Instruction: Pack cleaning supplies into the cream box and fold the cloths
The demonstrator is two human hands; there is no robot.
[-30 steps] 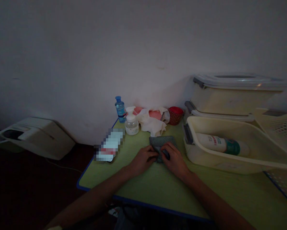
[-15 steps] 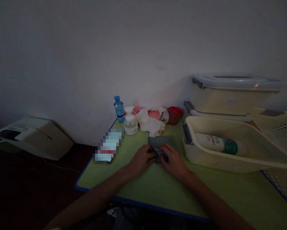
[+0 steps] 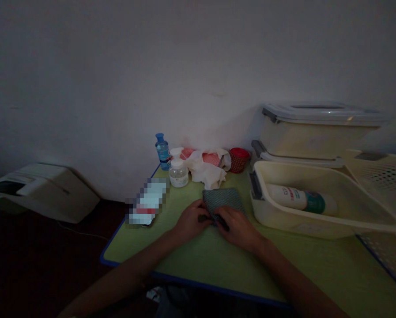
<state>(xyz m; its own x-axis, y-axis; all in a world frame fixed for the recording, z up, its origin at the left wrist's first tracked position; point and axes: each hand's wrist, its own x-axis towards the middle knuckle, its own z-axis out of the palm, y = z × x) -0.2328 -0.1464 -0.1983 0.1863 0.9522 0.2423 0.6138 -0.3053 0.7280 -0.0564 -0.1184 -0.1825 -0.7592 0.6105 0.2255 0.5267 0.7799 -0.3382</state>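
Note:
A grey-green textured cloth (image 3: 224,200) lies on the light-green table (image 3: 207,260) right in front of me. Its near left corner is between the fingers of my left hand (image 3: 191,221), which is closed in a pinch. My right hand (image 3: 239,226) is closed over the near edge of the cloth, thumb and fingers bent toward each other. Dark shadow under both hands hides the very edge of the cloth.
Behind the cloth are crumpled white tissue (image 3: 206,170), a pump bottle (image 3: 178,173), a blue bottle (image 3: 163,152) and a red woven basket (image 3: 239,160). A blurred-out phone-like screen (image 3: 148,201) lies left. At right, a cream bin (image 3: 317,225) holds a white-and-green bottle (image 3: 299,198).
The cloth was bunched up at its near side between my fingers; now its top looks flatter and smoother. Both hands stay at nearly the same place, fingers slightly shifted.

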